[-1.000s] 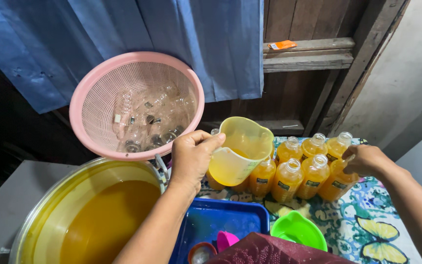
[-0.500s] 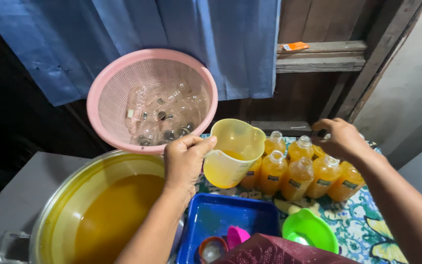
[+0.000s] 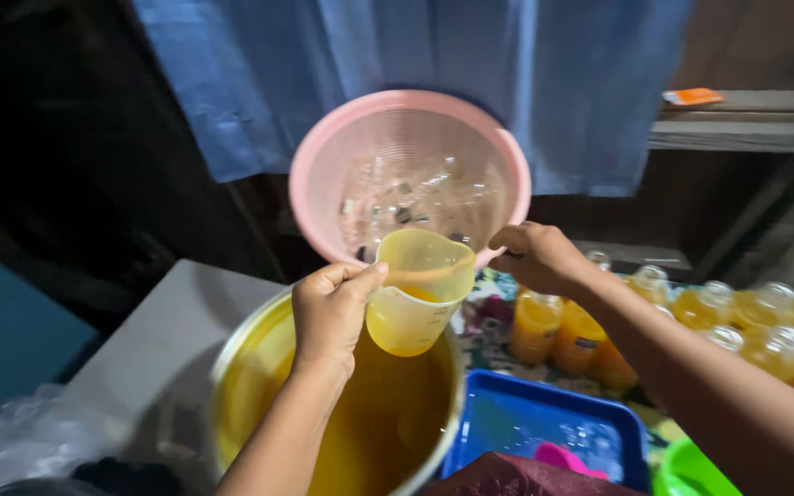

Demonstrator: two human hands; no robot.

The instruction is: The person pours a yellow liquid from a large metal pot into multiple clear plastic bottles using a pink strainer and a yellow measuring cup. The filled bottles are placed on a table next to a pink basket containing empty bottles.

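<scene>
Now shifted from beside the bottles to above the pot: translucent yellow plastic jug [image 3: 415,292], gripped by its handle in the closed left hand [image 3: 331,310]. Moved off the bottle caps, curled loosely near the jug's rim, holding nothing visible: right hand [image 3: 537,255]. Below, round metal pot [image 3: 232,367] of amber liquid. Behind, pink mesh basket [image 3: 314,174]; alongside, filled clear bottles [image 3: 537,323], glossy blue tray [image 3: 498,404].

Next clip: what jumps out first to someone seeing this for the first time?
The yellow jug at centre, held by the left hand over a big pot of orange liquid. Behind it a pink basket of clear bottles leans under a blue curtain; the right hand reaches to its rim, above filled orange bottles.
</scene>
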